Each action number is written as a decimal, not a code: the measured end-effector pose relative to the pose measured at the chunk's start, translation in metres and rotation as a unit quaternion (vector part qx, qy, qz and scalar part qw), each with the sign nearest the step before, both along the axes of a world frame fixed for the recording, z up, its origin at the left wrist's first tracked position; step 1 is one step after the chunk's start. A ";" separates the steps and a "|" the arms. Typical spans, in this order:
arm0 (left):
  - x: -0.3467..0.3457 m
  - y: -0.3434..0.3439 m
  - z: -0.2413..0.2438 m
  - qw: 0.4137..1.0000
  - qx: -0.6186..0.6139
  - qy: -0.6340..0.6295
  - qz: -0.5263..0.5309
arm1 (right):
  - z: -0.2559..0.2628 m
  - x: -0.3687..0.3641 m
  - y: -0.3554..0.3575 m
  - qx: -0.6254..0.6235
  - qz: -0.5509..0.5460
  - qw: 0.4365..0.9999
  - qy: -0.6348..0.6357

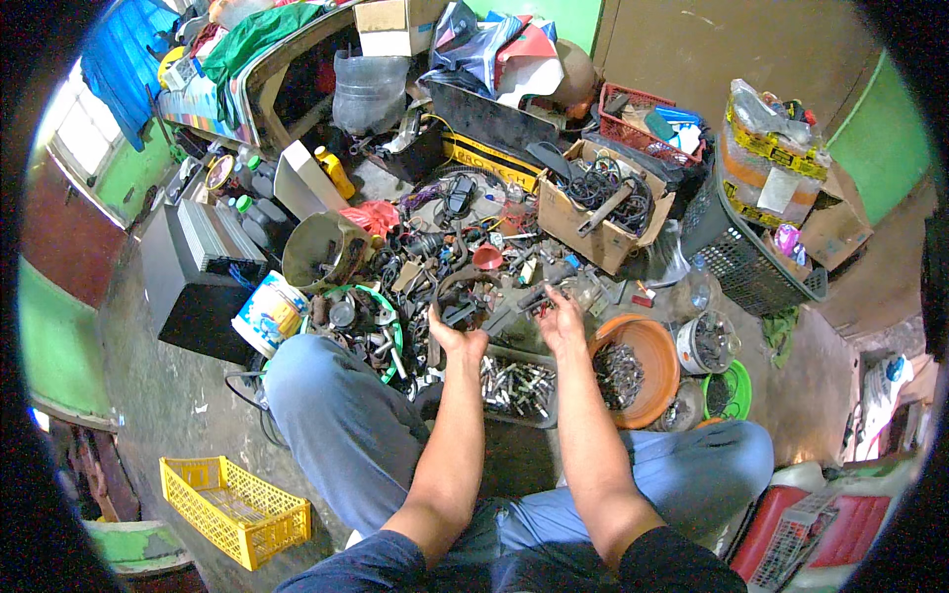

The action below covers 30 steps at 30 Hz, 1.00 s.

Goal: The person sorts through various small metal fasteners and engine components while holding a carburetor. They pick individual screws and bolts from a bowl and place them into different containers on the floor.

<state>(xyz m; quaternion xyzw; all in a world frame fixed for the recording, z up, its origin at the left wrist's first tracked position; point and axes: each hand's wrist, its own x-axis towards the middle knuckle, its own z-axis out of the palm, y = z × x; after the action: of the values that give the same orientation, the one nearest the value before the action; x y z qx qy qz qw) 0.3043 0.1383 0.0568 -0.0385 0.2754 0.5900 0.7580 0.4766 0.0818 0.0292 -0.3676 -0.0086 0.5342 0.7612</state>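
Note:
My left hand [458, 335] reaches over the heap of mixed metal and plastic parts, by the near left side of a dark round container [445, 293]; its fingers are partly hidden, so its grip cannot be told. My right hand [561, 319] is palm up, with a dark cylindrical part [535, 298] at its fingers. Between and below the hands lies a grey tray [552, 422] of small metal cylindrical pieces [519, 387]. To the right, an orange basin [652, 337] holds many small metal pieces. On the left stands a green-rimmed basin [401, 345] of larger metal parts.
A cardboard box [582, 241] of cables stands beyond the heap, with a dark perforated basket [734, 256] to its right. A white-and-blue bucket [270, 315] and a black cabinet [193, 296] stand left. A yellow plastic crate [248, 530] lies on the floor at lower left.

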 end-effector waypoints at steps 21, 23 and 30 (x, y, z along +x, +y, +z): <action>-0.005 0.018 -0.045 0.987 -0.093 -0.121 0.047 | -0.016 -0.004 0.030 0.013 -0.065 0.978 0.200; -0.007 0.019 -0.053 0.987 -0.099 -0.109 0.061 | -0.019 -0.005 0.031 0.002 -0.069 0.975 0.210; -0.010 0.025 -0.048 0.987 -0.094 -0.086 0.102 | -0.045 0.028 0.027 -0.074 -0.162 0.959 0.221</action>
<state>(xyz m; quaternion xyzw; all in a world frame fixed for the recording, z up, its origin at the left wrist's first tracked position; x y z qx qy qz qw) 0.2940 0.1633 0.0088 -0.1878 0.2579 0.6301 0.7080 0.5044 0.1085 -0.0158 -0.2916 0.2591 0.4708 0.7913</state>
